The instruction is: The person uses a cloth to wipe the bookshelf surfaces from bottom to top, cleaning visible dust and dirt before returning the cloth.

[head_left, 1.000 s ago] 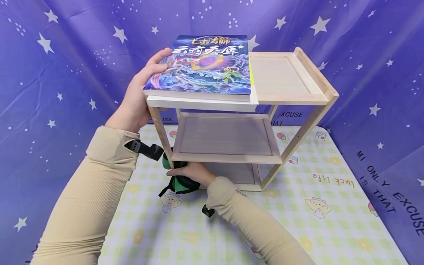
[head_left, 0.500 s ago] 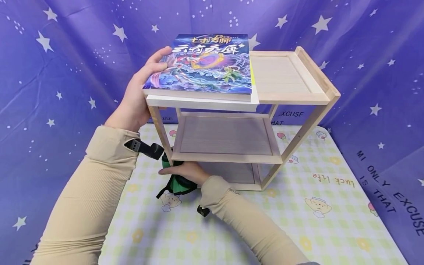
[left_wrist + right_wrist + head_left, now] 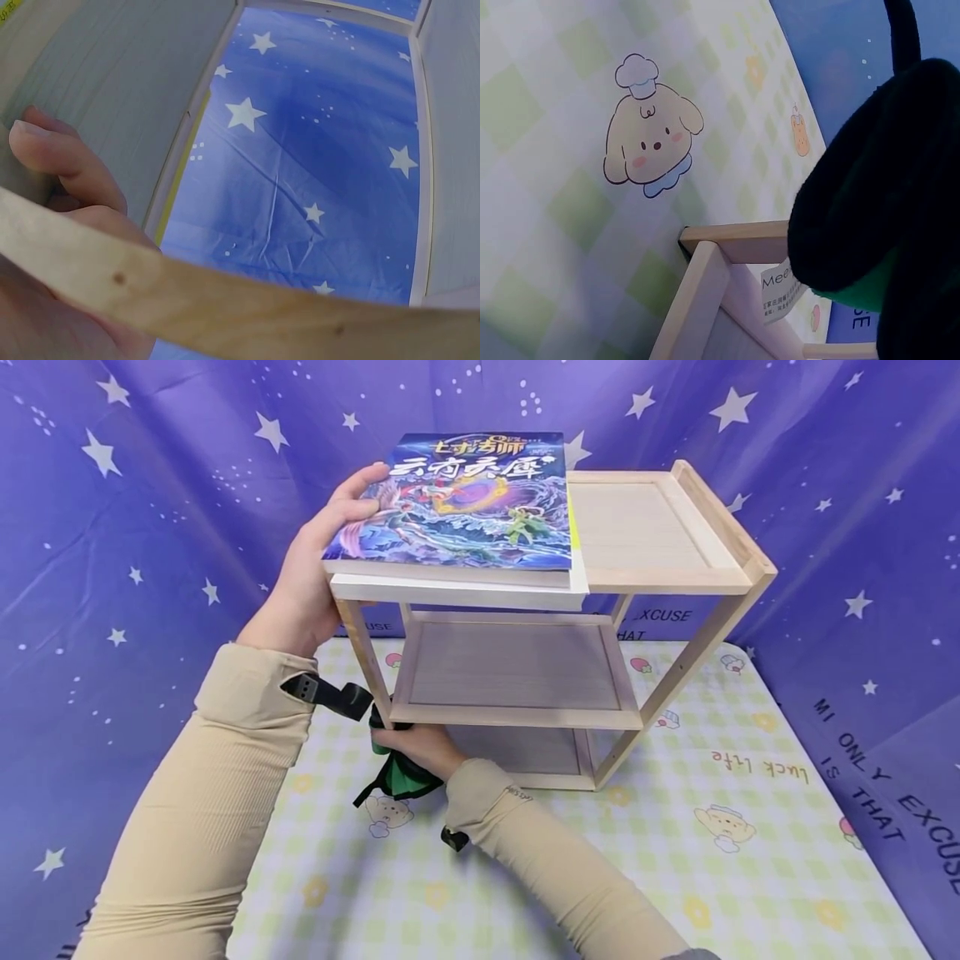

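Note:
A small three-tier wooden shelf (image 3: 517,718) stands on the table. On the left of its top board lies a book (image 3: 457,518) with a blue fantasy cover, over another white-edged book (image 3: 457,592). My left hand (image 3: 307,560) grips the books and the board's left end. Its upper digits press on the cover, and fingers (image 3: 82,169) curl below, against the board's underside. At the lower left post, my right hand (image 3: 423,747) holds a green-and-black plush item (image 3: 408,779), partly hidden by hand and post. Black fuzzy fabric (image 3: 870,172) of that item and its white tag (image 3: 780,292) show in the right wrist view.
A checked tablecloth (image 3: 675,877) with cartoon prints covers the table. Behind it hangs a purple curtain (image 3: 210,460) with white stars. Black straps (image 3: 326,693) sit at the cuffs. The middle tier (image 3: 517,664) sits just above the right hand.
My right hand has shifted slightly left along with the plush item, and its thumb has moved in nearer the post. The left hand stays put on the books. The view has tilted slightly.

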{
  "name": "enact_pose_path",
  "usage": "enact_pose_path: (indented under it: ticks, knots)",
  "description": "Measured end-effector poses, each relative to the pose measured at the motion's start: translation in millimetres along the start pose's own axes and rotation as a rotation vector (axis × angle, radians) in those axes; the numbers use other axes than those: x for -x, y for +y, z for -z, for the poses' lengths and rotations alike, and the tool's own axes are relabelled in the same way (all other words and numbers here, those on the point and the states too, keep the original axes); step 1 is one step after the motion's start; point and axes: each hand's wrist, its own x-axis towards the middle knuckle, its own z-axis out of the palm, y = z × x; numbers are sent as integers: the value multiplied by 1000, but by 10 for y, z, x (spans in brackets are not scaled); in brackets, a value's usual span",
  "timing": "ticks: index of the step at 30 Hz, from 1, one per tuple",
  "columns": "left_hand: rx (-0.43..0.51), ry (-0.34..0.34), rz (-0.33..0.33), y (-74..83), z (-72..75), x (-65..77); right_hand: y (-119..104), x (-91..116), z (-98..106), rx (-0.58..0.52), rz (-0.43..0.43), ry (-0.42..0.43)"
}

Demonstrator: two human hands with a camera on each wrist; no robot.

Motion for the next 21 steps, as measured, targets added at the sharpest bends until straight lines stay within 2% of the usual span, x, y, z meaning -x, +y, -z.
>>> enact_pose_path:
  ticks: [4, 11, 21]
  knots:
    - [-2, 0, 2, 7, 3, 8, 18, 8, 2, 16, -2, -22]
    - [19, 9, 18, 4, 7, 17, 142, 52, -16, 41, -67, -39]
    - [29, 4, 8, 14, -7, 11, 284, 92, -39, 69, -75, -31]
